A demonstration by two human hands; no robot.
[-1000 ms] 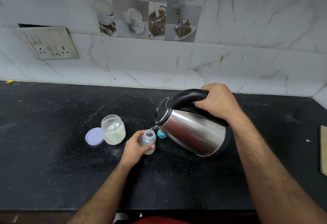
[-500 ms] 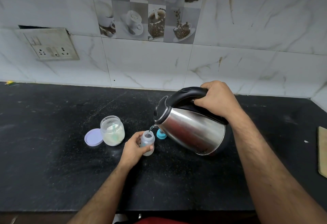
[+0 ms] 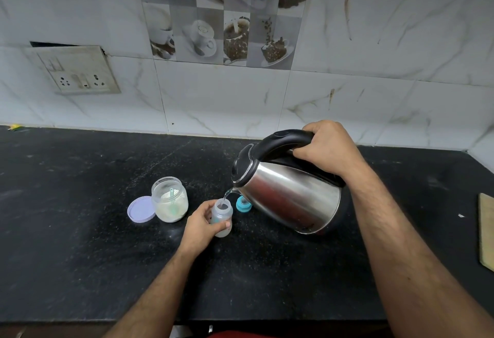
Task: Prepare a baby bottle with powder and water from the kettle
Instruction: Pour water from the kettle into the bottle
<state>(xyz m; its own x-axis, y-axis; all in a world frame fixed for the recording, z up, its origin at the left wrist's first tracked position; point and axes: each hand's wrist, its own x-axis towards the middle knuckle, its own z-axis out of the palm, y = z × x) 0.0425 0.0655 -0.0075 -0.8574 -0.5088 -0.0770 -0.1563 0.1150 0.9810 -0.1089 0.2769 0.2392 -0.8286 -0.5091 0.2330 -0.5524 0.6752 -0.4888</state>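
A small translucent baby bottle (image 3: 222,216) stands upright and uncapped on the black counter, gripped around its side by the left hand (image 3: 199,228). Above and just right of that hand, a shiny steel kettle (image 3: 287,198) with a black lid and handle is tipped leftward by the right hand (image 3: 327,148), a thin stream of water (image 3: 227,195) falling from its spout into the bottle's mouth. Just left of the left hand sits an open clear jar of white powder (image 3: 169,200) with a pale green scoop (image 3: 172,198) inside.
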